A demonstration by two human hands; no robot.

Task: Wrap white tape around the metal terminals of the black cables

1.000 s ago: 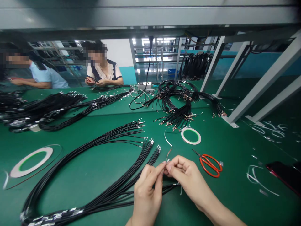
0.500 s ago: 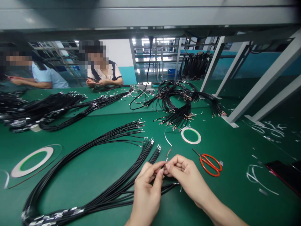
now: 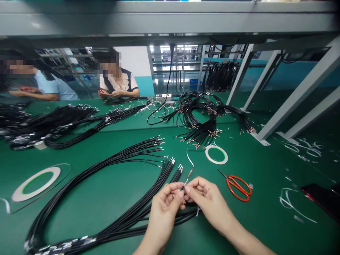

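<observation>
My left hand (image 3: 165, 209) pinches a black cable (image 3: 182, 187) near its silvery end, thumb against forefinger. My right hand (image 3: 211, 202) is closed at the same tip, touching the left fingertips; a thin tape strip (image 3: 190, 163) runs from there up toward a tape roll (image 3: 216, 155) with a white rim and green inner ring. What exactly the right fingers grip is partly hidden. Beneath and behind my hands lies a looped bundle of black cables (image 3: 106, 159) with metal ends. Orange-handled scissors (image 3: 239, 187) lie open to the right of my right hand.
Another tape roll (image 3: 37, 184) lies at left on the green table (image 3: 101, 198). More cable bundles (image 3: 196, 117) lie farther back and in a left heap (image 3: 53, 122). Metal supports (image 3: 297, 94) stand at right, near tape scraps (image 3: 289, 198). Two people sit across the table.
My hands stay together at the cable tip; the fingers have shifted slightly and the left hand has turned, showing more of its curled fingers. The whole view has shifted slightly.
</observation>
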